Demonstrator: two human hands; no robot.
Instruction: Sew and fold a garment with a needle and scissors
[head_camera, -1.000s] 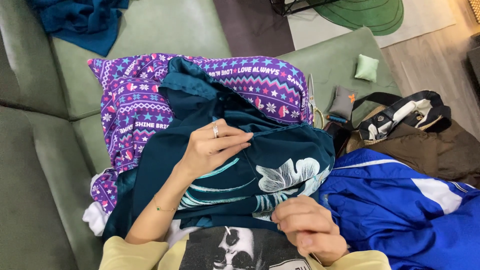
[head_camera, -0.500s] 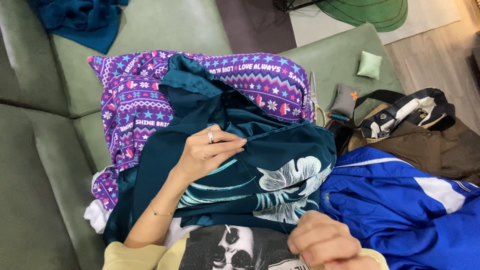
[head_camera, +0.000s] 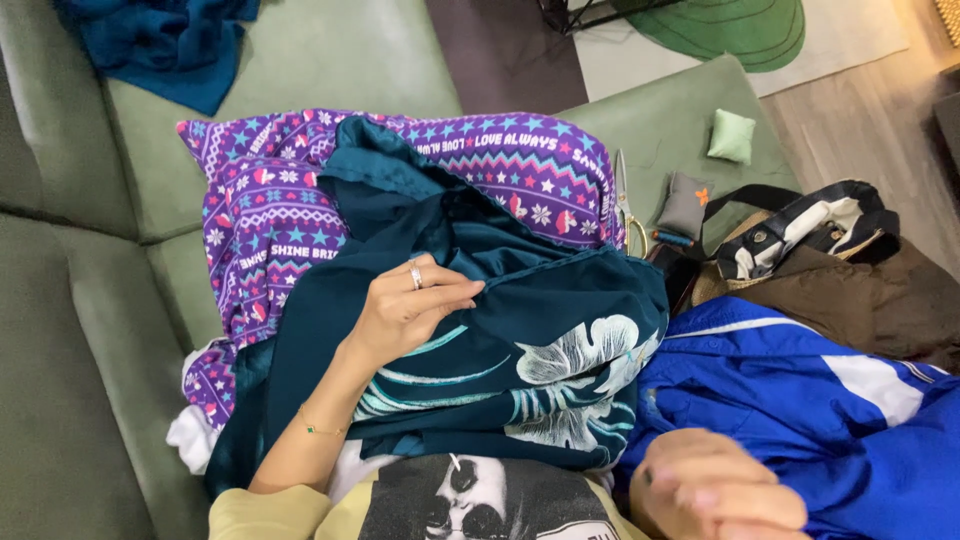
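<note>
A dark teal garment (head_camera: 540, 330) with a pale flower print lies across my lap, on top of a purple patterned fabric (head_camera: 270, 210). My left hand (head_camera: 405, 310), with a ring and a thin bracelet, pinches a fold of the teal garment near its middle. My right hand (head_camera: 715, 490) is at the bottom edge, blurred, with its fingers curled together just off the garment's lower right corner; I see nothing in it. Below the garment is a black-and-white printed shirt (head_camera: 480, 500).
A blue and white jacket (head_camera: 800, 400) lies at the right, with brown cloth (head_camera: 880, 300) and a black and white bag (head_camera: 810, 225) behind it. Scissors (head_camera: 625, 200), a grey pincushion (head_camera: 686, 205) and a small green cushion (head_camera: 732, 135) sit on the green sofa (head_camera: 80, 350). Blue cloth (head_camera: 170, 45) lies top left.
My right hand has drawn down and to the right, off the teal garment toward the bottom edge. My left hand keeps its hold on the fold.
</note>
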